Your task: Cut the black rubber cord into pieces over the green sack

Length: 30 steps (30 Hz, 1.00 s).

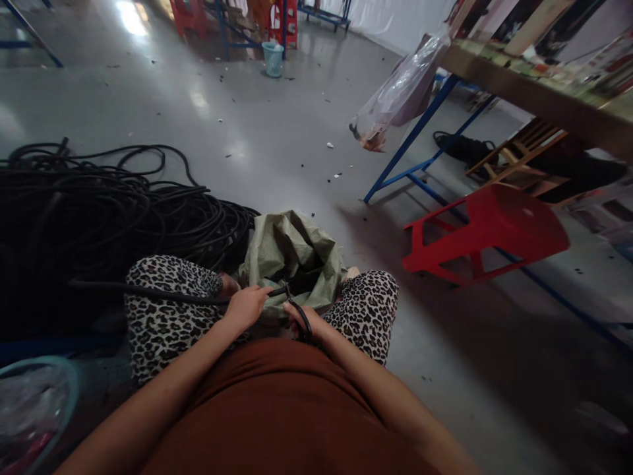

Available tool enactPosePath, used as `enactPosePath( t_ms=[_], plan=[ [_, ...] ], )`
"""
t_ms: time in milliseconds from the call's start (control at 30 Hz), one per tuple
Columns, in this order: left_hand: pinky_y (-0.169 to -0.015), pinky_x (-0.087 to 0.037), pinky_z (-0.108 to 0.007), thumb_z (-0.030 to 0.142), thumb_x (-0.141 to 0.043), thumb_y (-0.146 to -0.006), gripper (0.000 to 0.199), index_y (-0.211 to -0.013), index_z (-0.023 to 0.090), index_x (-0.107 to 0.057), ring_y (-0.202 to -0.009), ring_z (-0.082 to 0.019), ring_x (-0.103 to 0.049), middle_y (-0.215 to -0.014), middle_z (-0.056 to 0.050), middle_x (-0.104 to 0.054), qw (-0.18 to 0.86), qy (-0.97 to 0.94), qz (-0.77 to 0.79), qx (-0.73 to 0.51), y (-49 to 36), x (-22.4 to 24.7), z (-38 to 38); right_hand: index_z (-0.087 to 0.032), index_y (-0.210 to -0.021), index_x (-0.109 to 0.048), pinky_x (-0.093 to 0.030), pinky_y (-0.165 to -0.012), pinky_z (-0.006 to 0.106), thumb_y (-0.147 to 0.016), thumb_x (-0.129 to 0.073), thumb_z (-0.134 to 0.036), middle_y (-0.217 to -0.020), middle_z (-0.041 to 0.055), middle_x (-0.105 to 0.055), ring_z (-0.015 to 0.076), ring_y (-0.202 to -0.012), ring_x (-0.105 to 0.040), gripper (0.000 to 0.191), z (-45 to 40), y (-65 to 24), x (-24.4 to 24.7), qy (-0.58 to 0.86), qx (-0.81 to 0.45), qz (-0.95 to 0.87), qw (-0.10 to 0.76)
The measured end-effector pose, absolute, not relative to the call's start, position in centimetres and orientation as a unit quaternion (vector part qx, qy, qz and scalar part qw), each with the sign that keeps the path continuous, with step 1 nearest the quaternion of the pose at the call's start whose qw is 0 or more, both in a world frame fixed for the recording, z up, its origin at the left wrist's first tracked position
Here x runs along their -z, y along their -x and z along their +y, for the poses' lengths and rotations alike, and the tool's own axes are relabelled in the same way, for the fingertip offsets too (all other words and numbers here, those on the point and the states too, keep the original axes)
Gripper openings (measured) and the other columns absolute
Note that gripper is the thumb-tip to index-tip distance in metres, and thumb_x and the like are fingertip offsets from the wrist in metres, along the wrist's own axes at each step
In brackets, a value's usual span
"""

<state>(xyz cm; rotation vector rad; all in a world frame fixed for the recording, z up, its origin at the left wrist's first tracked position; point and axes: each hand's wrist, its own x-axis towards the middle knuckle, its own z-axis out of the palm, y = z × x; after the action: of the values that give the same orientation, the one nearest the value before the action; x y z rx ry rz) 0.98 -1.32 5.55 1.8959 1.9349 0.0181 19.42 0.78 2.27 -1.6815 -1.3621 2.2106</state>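
Note:
My left hand is closed round a black rubber hose, near its end. The hose runs left across my knee towards a big tangled heap of the same hose. My right hand grips black-handled scissors, whose blades meet the hose just past my left fingers. Both hands are over the mouth of an open grey-green woven sack standing between my knees. Its inside is dark, and I cannot make out the contents.
A red plastic stool lies tipped at the right, by a table with blue legs. From the table's corner hangs a clear plastic bag. A light blue basket stands at lower left, a small bin farther ahead. Scraps dot the floor.

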Motion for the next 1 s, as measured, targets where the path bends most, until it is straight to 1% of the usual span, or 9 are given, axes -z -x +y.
enactPosePath(
  t_ms=[167, 300, 433, 600, 700, 867, 1000],
  plan=[
    [-0.073, -0.041, -0.023, 0.027, -0.036, -0.086, 0.035, -0.116, 0.029, -0.055, -0.087, -0.015, -0.058, -0.097, -0.004, -0.063, 0.204, -0.693, 0.691, -0.007, -0.8, -5.3, -1.4, -0.014, -0.059, -0.047, -0.037, -0.035, 0.02, -0.085, -0.044, -0.047, -0.042, 0.0, -0.047, 0.0106, -0.035, -0.047, 0.042, 0.7, -19.3, -3.0, 0.532, -0.715, -0.453, 0.019],
    [-0.072, -0.041, -0.023, 0.029, -0.036, -0.086, 0.036, -0.117, 0.028, -0.054, -0.086, -0.015, -0.058, -0.098, -0.004, -0.063, 0.207, -0.694, 0.69, -0.011, -0.8, -5.2, -1.4, -0.014, -0.06, -0.048, -0.035, -0.034, 0.022, -0.084, -0.045, -0.041, -0.043, 0.001, -0.047, 0.0119, -0.033, -0.046, 0.036, 0.8, -19.3, -2.5, 0.542, -0.704, -0.458, 0.013],
    [-0.073, -0.041, -0.023, 0.028, -0.036, -0.086, 0.035, -0.117, 0.029, -0.054, -0.088, -0.015, -0.058, -0.099, -0.003, -0.063, 0.207, -0.691, 0.693, -0.007, -0.8, -5.1, -1.4, -0.014, -0.061, -0.051, -0.034, -0.032, 0.021, -0.081, -0.047, -0.041, -0.043, 0.0, -0.047, 0.0114, -0.031, -0.046, 0.034, 0.9, -19.4, -1.9, 0.548, -0.697, -0.462, 0.003],
    [-0.074, -0.04, -0.023, 0.028, -0.037, -0.086, 0.035, -0.117, 0.029, -0.053, -0.09, -0.015, -0.057, -0.101, -0.003, -0.063, 0.207, -0.69, 0.694, -0.014, -0.8, -4.9, -1.4, -0.013, -0.058, -0.053, -0.031, -0.033, 0.017, -0.081, -0.047, -0.035, -0.042, 0.0011, -0.048, 0.0098, -0.035, -0.046, 0.033, 0.9, -19.4, -1.1, 0.551, -0.677, -0.487, 0.006],
    [-0.076, -0.041, -0.025, 0.028, -0.038, -0.086, 0.034, -0.116, 0.029, -0.054, -0.091, -0.016, -0.057, -0.101, -0.004, -0.062, 0.212, -0.685, 0.697, -0.019, -0.9, -5.0, -1.4, -0.013, -0.058, -0.054, -0.031, -0.034, 0.018, -0.081, -0.046, -0.034, -0.041, 0.0003, -0.047, 0.0095, -0.035, -0.045, 0.032, 0.9, -19.4, -0.6, 0.559, -0.669, -0.49, -0.001],
    [-0.08, -0.04, -0.024, 0.029, -0.038, -0.086, 0.035, -0.118, 0.03, -0.053, -0.094, -0.015, -0.056, -0.105, -0.003, -0.062, 0.225, -0.672, 0.706, -0.019, -1.0, -5.2, -1.4, -0.014, -0.055, -0.051, -0.03, -0.033, 0.019, -0.08, -0.046, -0.034, -0.039, -0.0002, -0.044, 0.0099, -0.034, -0.043, 0.032, 0.9, -19.4, -0.5, 0.564, -0.657, -0.501, 0.002],
    [-0.079, -0.041, -0.024, 0.029, -0.037, -0.086, 0.035, -0.118, 0.029, -0.053, -0.095, -0.015, -0.056, -0.105, -0.004, -0.062, 0.223, -0.678, 0.7, -0.026, -0.9, -5.1, -1.4, -0.015, -0.053, -0.048, -0.028, -0.033, 0.019, -0.079, -0.047, -0.033, -0.038, -0.0007, -0.042, 0.0097, -0.033, -0.042, 0.031, 0.8, -19.3, -1.0, 0.576, -0.648, -0.498, 0.014]
  ],
)
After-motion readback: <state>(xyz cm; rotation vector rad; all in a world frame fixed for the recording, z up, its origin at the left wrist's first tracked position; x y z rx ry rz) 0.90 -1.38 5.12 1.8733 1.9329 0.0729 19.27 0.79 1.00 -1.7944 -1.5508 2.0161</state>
